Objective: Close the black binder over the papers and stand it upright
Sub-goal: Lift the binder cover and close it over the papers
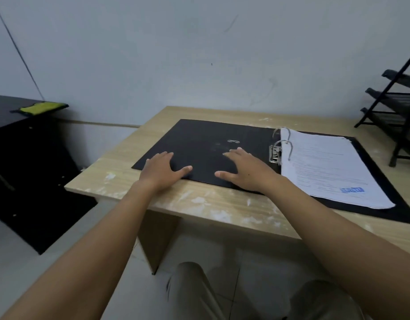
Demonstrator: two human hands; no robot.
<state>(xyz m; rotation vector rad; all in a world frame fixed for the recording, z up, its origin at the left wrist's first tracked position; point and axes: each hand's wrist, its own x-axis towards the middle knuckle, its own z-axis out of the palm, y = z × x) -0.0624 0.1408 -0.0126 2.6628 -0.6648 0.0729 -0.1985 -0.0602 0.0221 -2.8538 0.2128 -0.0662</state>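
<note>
The black binder [199, 139] lies open and flat on the wooden desk [222, 204]. Its left cover is bare. A stack of printed white papers [331, 167] sits on the right half, threaded on two metal rings [283, 144] that stand closed at the spine. My left hand [162, 169] rests palm down on the near left part of the open cover, fingers spread. My right hand [243, 169] lies flat on the same cover, just left of the ring mechanism. Neither hand grips anything.
A black tiered tray rack [398, 107] stands at the desk's back right. A dark cabinet [26, 158] with a yellow-green cloth [40, 108] on top is to the left. A grey wall runs behind the desk. My knees show below the desk edge.
</note>
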